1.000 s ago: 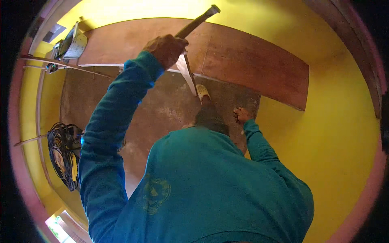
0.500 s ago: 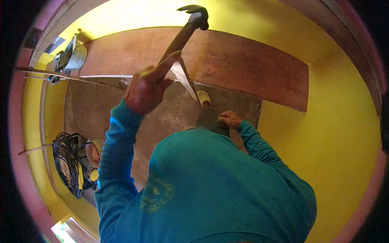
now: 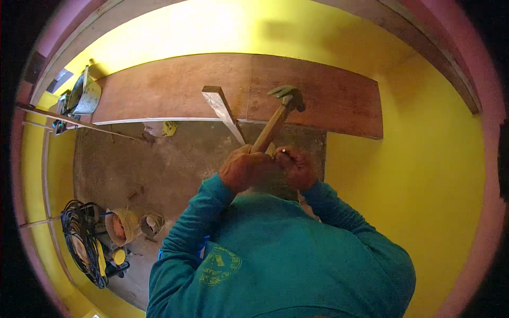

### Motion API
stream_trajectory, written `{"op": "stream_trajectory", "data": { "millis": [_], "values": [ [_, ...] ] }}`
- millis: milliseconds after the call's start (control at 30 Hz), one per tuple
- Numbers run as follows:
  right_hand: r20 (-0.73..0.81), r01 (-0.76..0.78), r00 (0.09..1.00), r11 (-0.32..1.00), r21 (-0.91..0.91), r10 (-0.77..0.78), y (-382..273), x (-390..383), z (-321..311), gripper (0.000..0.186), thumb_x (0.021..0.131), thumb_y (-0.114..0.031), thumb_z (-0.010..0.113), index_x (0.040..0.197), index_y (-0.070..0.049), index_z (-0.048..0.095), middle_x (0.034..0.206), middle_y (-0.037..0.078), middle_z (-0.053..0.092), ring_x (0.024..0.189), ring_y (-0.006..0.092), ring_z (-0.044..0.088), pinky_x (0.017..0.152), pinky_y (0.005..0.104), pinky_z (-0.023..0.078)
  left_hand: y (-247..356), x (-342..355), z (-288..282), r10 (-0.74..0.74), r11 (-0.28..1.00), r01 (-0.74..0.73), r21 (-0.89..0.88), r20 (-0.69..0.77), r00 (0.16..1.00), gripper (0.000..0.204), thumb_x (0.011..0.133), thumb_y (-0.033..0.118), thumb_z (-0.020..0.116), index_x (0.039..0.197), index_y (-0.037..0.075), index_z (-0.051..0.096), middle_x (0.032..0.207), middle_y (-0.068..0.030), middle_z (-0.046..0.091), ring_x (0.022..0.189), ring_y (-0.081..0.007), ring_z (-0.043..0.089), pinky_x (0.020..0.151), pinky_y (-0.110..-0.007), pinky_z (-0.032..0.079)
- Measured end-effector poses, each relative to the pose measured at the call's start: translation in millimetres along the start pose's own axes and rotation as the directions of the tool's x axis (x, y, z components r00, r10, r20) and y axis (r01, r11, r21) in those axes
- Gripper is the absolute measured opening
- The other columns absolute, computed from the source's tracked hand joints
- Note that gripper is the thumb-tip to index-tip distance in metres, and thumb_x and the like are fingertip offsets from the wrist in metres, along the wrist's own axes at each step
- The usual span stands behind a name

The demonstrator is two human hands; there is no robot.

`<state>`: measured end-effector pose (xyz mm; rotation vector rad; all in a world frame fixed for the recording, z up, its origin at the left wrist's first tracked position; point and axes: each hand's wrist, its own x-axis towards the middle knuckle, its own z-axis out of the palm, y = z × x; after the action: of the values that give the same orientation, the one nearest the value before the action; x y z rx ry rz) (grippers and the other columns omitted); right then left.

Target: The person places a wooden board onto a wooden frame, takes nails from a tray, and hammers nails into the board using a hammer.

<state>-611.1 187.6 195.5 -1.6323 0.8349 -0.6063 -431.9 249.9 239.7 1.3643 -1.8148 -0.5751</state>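
We've got glare on the upper wall (image 3: pixel 212 32), soft shadow rightward, dimmer floor (image 3: pixel 159 169), fisheye bowing, black corners.

On your left, the grey-brown floor (image 3: pixel 175 164) carries a tan bucket (image 3: pixel 130 221), a smaller pail (image 3: pixel 152 224) just beside it, and coiled black cable (image 3: pixel 68 223). Ahead of you runs a long reddish-brown table (image 3: pixel 328 103), a pale tub (image 3: pixel 91 98) at its left end.

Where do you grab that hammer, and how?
I'd grip the hammer low on its wooden handle, coming from the person's side, as the left hand does. The handle is long and narrow, so fingers can probably wrap around it. It slants up and away, keeping the clawed head at the far end.
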Motion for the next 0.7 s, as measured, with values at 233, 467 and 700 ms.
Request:
{"op": "stream_trajectory", "data": {
  "millis": [233, 467, 700],
  "values": [
    [0.006, -0.133, 0.990, 0.915, 0.381, 0.141, 14, 5, -43, 0.020, 0.085, -0.011, 0.049, 0.102, -0.006, 0.059, 0.074, 0.002, 0.057, 0.068, 0.0127, 0.054, 0.063, 0.0265, 0.046, -27, 0, 36, -0.293, 0.952, 0.297, -0.078, 0.057, 0.954, 0.009, 0.077, 0.012, 0.061, 0.076, 0.004, 0.058, 0.066, -0.0174, 0.055, 0.063, -0.0354, 0.056, 0.057, -0.041, 0.044],
    [0.098, -0.069, 0.993, 0.998, -0.008, 0.070, 25, 46, -59, 0.018, 0.082, -0.010, 0.055, 0.098, -0.002, 0.059, 0.081, 0.006, 0.062, 0.075, 0.0150, 0.059, 0.071, 0.0275, 0.048, -37, 42, 79, -0.424, 0.905, 0.419, -0.070, -0.064, 0.904, 0.014, 0.079, 0.019, 0.059, 0.082, 0.005, 0.061, 0.072, -0.0189, 0.058, 0.069, -0.0375, 0.058, 0.058, -0.042, 0.045],
    [0.207, 0.560, 0.778, 0.506, -0.655, -0.593, 45, 132, -91, 0.020, 0.086, -0.018, 0.051, 0.087, -0.002, 0.063, 0.078, 0.010, 0.064, 0.069, 0.0226, 0.061, 0.064, 0.0314, 0.048, -66, 84, 100, -0.412, 0.910, 0.365, -0.196, -0.350, 0.841, 0.029, 0.078, 0.007, 0.058, 0.107, 0.008, 0.058, 0.081, -0.0164, 0.062, 0.076, -0.0309, 0.062, 0.066, -0.037, 0.047]
  ]
}}
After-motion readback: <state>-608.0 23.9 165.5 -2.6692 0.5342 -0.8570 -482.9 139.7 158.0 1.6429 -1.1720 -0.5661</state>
